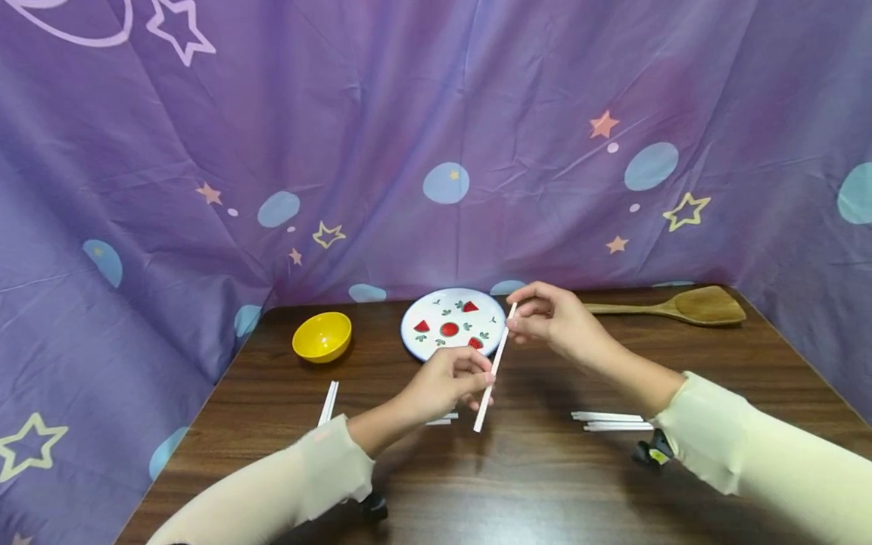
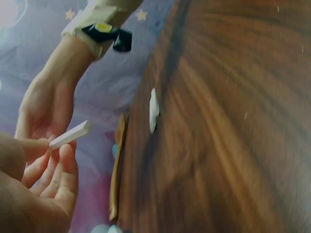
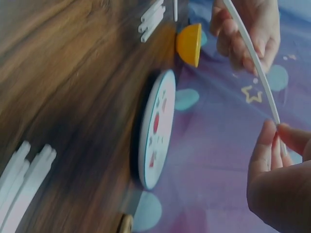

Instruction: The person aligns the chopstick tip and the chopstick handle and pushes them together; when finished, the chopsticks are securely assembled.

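A thin white stick (image 1: 500,350) is held up over the table, slanting, between both hands. My left hand (image 1: 444,384) pinches its lower part between thumb and fingers, with the lower end poking out below. Near the top end, my right hand (image 1: 553,324) pinches it with thumb and fingertips. One end of the white stick (image 2: 73,134) juts from the left fingers in the left wrist view. The right wrist view shows the stick (image 3: 261,74) running between both hands. Behind the hands lies a white plate (image 1: 436,309) with a watermelon pattern.
Similar white sticks (image 1: 613,426) lie at the right, more sticks (image 1: 328,405) at the left, and others (image 1: 443,421) partly hidden by the left hand. A yellow bowl (image 1: 322,337) stands back left. A wooden spatula (image 1: 708,306) lies back right. Purple cloth (image 1: 381,151) hangs behind the table.
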A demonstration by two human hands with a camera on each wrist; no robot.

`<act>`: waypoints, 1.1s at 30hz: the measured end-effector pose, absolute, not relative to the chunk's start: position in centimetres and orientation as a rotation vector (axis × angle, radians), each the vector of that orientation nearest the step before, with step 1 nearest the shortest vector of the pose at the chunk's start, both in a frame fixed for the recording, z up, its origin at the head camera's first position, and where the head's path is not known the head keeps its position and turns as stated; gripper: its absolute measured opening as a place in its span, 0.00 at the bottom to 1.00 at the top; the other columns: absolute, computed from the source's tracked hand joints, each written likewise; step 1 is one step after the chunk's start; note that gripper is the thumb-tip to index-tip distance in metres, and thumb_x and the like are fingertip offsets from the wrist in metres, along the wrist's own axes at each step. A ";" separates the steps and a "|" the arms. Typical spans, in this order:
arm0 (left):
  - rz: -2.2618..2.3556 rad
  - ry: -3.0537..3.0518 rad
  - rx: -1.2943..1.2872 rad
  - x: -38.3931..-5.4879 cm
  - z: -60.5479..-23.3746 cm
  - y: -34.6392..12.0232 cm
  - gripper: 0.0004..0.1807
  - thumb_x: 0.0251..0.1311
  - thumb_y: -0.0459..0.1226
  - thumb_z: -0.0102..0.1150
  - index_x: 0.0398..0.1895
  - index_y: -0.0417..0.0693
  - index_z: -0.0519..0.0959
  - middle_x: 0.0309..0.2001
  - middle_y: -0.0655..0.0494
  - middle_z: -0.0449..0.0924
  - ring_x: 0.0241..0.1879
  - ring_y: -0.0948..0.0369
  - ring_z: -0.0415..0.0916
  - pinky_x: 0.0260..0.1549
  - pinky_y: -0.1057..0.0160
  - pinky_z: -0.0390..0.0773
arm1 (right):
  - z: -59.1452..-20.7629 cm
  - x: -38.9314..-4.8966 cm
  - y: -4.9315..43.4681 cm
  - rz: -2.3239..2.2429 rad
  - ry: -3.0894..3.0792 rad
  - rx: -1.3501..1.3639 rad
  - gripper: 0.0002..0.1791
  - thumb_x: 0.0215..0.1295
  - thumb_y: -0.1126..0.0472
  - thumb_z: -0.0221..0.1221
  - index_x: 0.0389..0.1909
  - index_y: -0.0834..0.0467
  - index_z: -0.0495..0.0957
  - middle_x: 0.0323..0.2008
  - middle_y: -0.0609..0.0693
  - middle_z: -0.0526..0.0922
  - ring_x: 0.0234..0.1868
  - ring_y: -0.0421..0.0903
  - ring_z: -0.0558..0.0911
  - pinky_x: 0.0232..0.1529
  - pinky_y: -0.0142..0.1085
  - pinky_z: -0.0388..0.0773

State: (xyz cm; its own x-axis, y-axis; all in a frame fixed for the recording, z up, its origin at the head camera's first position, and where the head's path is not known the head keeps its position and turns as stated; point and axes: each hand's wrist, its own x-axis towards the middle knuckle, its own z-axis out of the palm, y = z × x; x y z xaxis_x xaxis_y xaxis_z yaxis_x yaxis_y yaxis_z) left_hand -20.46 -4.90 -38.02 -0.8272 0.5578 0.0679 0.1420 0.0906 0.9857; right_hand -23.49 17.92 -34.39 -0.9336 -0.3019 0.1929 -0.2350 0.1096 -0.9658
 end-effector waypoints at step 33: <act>1.851 2.318 0.413 -18.3 -40.9 -14.1 0.19 0.60 0.20 0.64 0.55 0.24 0.77 0.40 0.39 0.81 0.29 0.62 0.82 0.28 0.59 0.86 | -39.4 -20.9 22.7 -1.685 2.526 -0.646 0.20 0.65 0.68 0.67 0.56 0.72 0.79 0.42 0.62 0.88 0.41 0.36 0.86 0.45 0.29 0.82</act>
